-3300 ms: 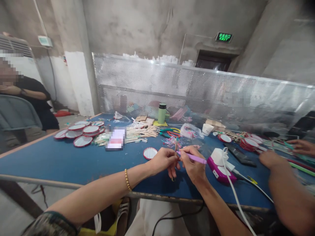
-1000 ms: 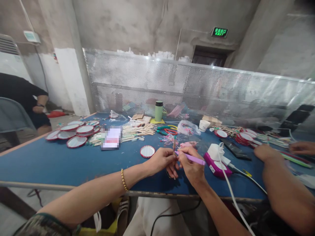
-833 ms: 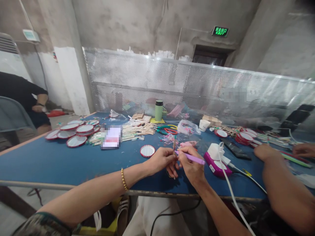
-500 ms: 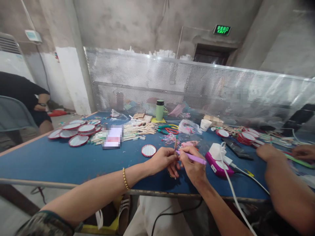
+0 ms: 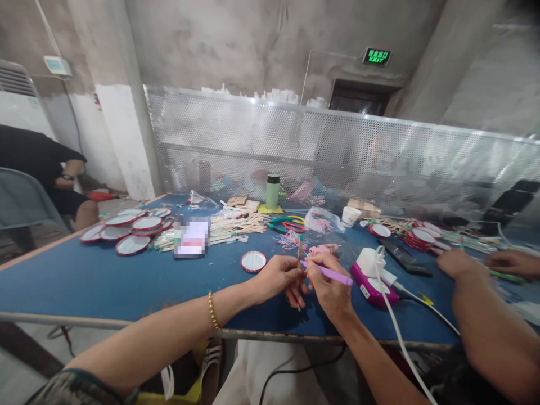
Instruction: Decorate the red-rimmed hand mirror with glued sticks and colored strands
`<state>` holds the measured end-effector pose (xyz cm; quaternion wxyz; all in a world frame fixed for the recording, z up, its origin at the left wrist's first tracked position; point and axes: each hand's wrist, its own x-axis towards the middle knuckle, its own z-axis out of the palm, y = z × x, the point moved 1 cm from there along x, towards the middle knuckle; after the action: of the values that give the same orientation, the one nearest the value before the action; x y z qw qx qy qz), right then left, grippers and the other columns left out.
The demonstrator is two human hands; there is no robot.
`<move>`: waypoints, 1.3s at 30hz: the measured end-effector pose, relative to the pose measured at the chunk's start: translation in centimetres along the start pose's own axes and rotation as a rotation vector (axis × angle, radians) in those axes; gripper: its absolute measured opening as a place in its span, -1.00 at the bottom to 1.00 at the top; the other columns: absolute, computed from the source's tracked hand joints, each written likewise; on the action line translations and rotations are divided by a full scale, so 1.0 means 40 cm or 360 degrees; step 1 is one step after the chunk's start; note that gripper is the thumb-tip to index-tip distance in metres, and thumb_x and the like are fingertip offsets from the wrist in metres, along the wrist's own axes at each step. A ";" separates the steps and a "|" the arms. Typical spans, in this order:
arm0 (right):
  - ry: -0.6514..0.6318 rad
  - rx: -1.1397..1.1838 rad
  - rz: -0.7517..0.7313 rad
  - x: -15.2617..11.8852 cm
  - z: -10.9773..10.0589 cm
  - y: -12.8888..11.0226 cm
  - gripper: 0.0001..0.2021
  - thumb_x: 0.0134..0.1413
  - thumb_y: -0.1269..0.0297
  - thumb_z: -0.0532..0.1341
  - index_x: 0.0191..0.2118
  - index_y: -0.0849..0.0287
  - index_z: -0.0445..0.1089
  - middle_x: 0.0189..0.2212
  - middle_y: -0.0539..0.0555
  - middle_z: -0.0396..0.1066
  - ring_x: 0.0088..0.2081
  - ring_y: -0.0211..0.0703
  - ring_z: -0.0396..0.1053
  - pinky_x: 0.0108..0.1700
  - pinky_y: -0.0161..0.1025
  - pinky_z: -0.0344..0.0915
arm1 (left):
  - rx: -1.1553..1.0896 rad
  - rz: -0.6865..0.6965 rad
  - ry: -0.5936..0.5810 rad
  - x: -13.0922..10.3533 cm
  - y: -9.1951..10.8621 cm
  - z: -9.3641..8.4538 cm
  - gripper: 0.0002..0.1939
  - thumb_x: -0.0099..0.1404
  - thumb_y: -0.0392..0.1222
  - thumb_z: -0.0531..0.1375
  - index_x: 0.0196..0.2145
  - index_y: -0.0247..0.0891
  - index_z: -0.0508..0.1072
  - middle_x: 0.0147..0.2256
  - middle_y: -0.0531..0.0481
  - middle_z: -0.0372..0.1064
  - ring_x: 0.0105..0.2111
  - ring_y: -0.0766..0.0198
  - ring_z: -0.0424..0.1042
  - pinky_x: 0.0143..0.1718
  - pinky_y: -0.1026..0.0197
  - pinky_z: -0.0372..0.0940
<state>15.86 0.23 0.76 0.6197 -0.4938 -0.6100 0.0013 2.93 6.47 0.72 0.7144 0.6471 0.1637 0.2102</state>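
With left fingers (image 5: 294,273) pinched round the upright stick (image 5: 300,248), brace it over the surface's (image 5: 189,292) near side and steer the purple pen-like tool (image 5: 336,275) lightly, right fingers (image 5: 313,271) closed on it.

1. Your left hand (image 5: 287,274) hides the lower part of the thin teal-tipped wooden stick (image 5: 300,247).
2. Your right hand (image 5: 328,281) covers part of the slim purple plastic pen (image 5: 336,275); its point is too small to make out.
3. At ten o'clock from your hands, pixelation masks the light-screened phone (image 5: 192,239).
4. Farther toward ten, the left edge crops a black-shirted person (image 5: 36,163).
5. At three, the right edge cuts off a co-worker's bare forearm (image 5: 485,315).
6. At twelve, pink and blue shapes (image 5: 304,191) blur behind the perforated metal screen (image 5: 253,132).
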 end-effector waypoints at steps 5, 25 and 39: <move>-0.0005 -0.0010 0.0001 0.002 -0.001 -0.003 -0.86 0.09 0.29 0.16 -0.46 0.12 0.38 -0.58 -0.01 0.38 -0.50 -0.19 0.36 -0.49 -0.27 0.27 | 0.0028 -0.0001 0.0005 0.000 0.001 0.001 -0.51 0.09 0.19 0.29 -0.36 -0.34 0.31 -0.49 -0.04 0.42 -0.61 0.25 0.48 -0.65 0.30 0.38; 0.0001 -0.0017 -0.0026 0.001 -0.002 -0.002 -0.86 0.09 0.31 0.15 -0.47 0.11 0.37 -0.59 0.00 0.38 -0.49 -0.16 0.37 -0.45 -0.23 0.29 | 0.0043 0.0012 0.0007 -0.002 0.003 0.000 -0.52 0.09 0.18 0.28 -0.36 -0.33 0.30 -0.49 -0.04 0.42 -0.61 0.24 0.49 -0.65 0.30 0.37; -0.0044 -0.0067 0.0008 0.000 -0.002 -0.001 -0.85 0.10 0.29 0.15 -0.46 0.11 0.38 -0.57 0.01 0.40 -0.46 -0.16 0.39 -0.48 -0.26 0.27 | 0.0048 -0.0004 0.0022 -0.002 0.003 0.001 -0.49 0.06 0.21 0.30 -0.36 -0.34 0.31 -0.49 -0.06 0.42 -0.61 0.24 0.48 -0.65 0.29 0.38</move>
<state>15.90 0.16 0.81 0.6008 -0.5081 -0.6172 -0.0032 2.87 6.39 0.84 0.7036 0.6562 0.1725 0.2112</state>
